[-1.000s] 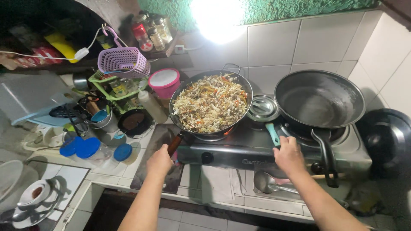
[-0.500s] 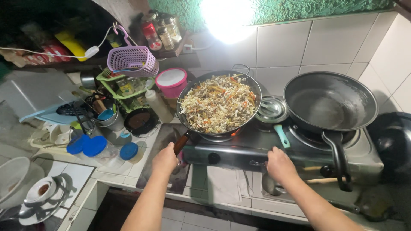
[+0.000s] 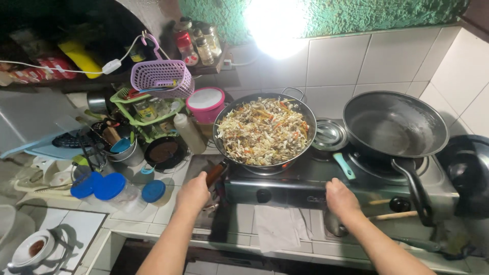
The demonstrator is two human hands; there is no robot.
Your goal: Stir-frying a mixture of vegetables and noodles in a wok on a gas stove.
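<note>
A dark wok (image 3: 300, 114), full of shredded cabbage and mixed vegetables, sits on the left burner of a grey two-burner stove (image 3: 295, 186). My left hand (image 3: 193, 192) is closed around the wok's brown handle (image 3: 217, 171). The back of my right hand (image 3: 340, 197) lies against the middle of the stove's front panel. Its fingers curl out of sight. A turquoise utensil handle (image 3: 345, 166) lies on the stove just above that hand. An empty black frying pan (image 3: 395, 125) occupies the right burner, its long handle (image 3: 415, 188) pointing toward me.
A small steel lid (image 3: 328, 135) sits between the pans. Left of the stove are a pink container (image 3: 205, 103), a squeeze bottle (image 3: 188, 133), a green rack (image 3: 142, 114), a purple basket (image 3: 162, 77), blue-lidded jars (image 3: 109, 187) and a utensil holder. A white cloth (image 3: 277, 227) hangs below the stove. A black pot (image 3: 468, 168) stands far right.
My right hand has dropped from beside the turquoise handle to the stove's front panel. My left hand stays on the wok handle. The view has shifted slightly.
</note>
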